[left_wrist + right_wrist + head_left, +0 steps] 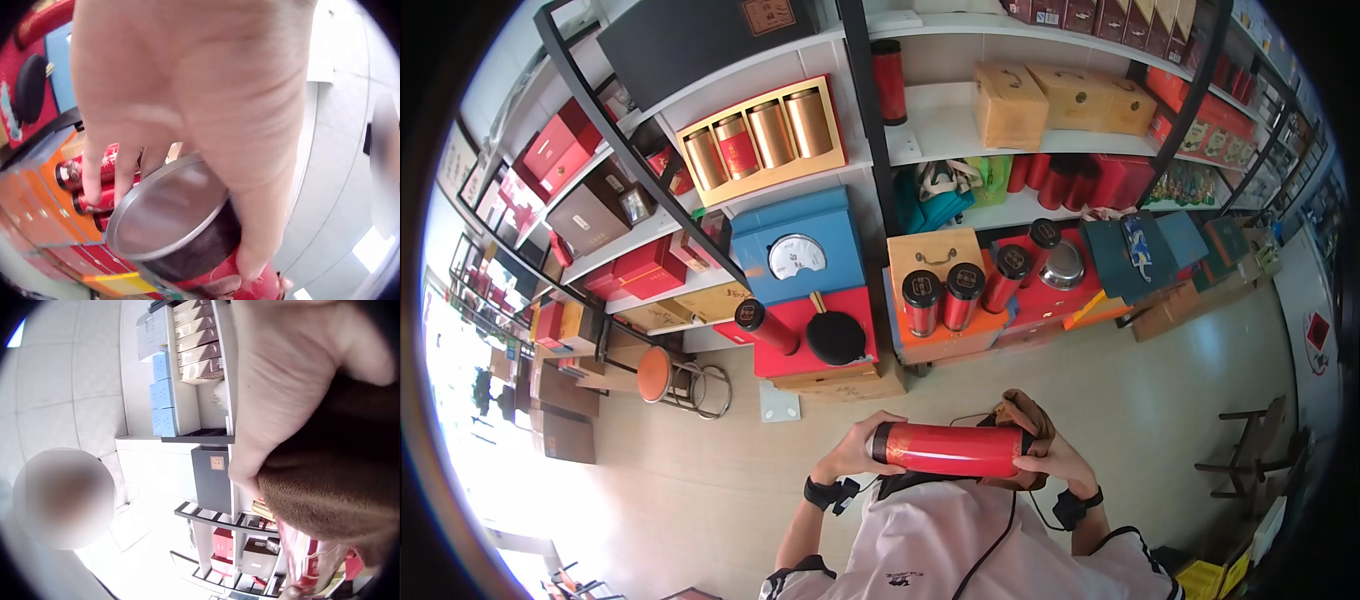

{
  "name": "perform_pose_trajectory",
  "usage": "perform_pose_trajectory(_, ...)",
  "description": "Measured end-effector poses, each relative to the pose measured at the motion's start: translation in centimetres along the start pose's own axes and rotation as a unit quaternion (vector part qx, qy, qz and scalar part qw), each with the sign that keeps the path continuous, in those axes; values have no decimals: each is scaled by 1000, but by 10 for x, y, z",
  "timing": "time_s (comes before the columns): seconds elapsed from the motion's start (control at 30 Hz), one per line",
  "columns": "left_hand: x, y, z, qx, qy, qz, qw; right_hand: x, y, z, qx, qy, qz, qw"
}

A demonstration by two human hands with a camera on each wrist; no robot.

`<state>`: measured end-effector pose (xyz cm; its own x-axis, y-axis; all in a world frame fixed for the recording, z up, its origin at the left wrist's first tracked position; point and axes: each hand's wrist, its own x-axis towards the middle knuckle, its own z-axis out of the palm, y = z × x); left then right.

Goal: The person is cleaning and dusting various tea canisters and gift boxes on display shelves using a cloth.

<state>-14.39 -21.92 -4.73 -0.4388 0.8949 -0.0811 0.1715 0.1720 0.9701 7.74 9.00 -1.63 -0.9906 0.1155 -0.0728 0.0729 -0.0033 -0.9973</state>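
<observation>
A red canister (950,451) with dark ends lies sideways in front of the person's chest, held between both hands. My left hand (855,448) grips its left end, fingers and thumb spread round the dark band. In the left wrist view, that end has a round, silver-rimmed metal face (175,209). My right hand (1065,462) holds a brown cloth (1026,412) at the canister's right end, thumb on the red side. The cloth (325,512) hides most of that end and the fingers behind it in the right wrist view.
Several similar red canisters (964,290) stand on boxes ahead, near a round metal pot (1061,267). Left of them, another canister (768,326) and a black round object (835,336) sit on a red box. Shelves (940,130) rise behind; a stool (662,375) stands left.
</observation>
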Motion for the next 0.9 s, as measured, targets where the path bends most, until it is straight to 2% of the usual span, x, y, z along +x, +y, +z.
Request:
perform_pose_trajectory(0.03,1,5,-1,55,-22,-20,998,0,4,3,15,8,9,1000)
perform_pose_trajectory(0.07,3,4,0,54,-18,-21,998,3,8,6,15,4,9,1000)
perform_pose_trajectory(0.1,7,2,2,189,-25,20,981,5,12,11,35,22,37,998)
perform_pose_trajectory(0.13,10,2,7,321,-34,62,945,6,17,17,56,42,64,995)
perform_pose_trajectory(0.17,13,2,16,318,-29,55,946,11,23,21,56,35,68,995)
perform_pose_trajectory(0.23,25,3,41,380,30,89,920,18,32,31,-23,74,30,997)
perform_pose_trajectory(0.27,37,-6,52,361,39,103,926,22,33,33,-22,64,34,997)
perform_pose_trajectory(0.3,42,-15,46,361,42,97,927,26,33,36,-29,102,35,994)
perform_pose_trajectory(0.33,49,-22,41,298,65,116,945,27,32,40,-38,146,35,988)
perform_pose_trajectory(0.37,55,-33,33,234,92,126,960,33,16,43,74,249,35,965)
perform_pose_trajectory(0.4,62,-54,22,259,128,115,950,30,12,33,85,251,41,963)
perform_pose_trajectory(0.43,75,-73,8,259,126,115,951,31,11,19,95,255,46,961)
perform_pose_trajectory(0.47,82,-90,-4,128,209,83,966,32,18,18,58,273,23,960)
perform_pose_trajectory(0.5,93,-107,-18,-7,286,50,957,30,19,11,102,276,37,955)
perform_pose_trajectory(0.57,120,-131,-70,143,373,81,913,24,28,2,127,328,49,935)
perform_pose_trajectory(0.63,162,-144,-124,-125,382,-19,915,16,28,-5,114,350,63,928)
perform_pose_trajectory(0.7,184,-199,-150,66,452,48,888,6,23,-2,103,367,71,922)
perform_pose_trajectory(0.73,205,-191,-164,38,431,29,901,3,16,-5,85,371,80,921)
perform_pose_trajectory(0.77,203,-210,-175,39,431,28,901,-2,15,-1,75,364,89,924)
perform_pose_trajectory(0.83,241,-266,-179,4,473,17,881,-13,24,-3,102,381,106,913)
perform_pose_trajectory(0.9,249,-279,-184,-11,459,1,888,-17,30,-1,135,398,96,902)
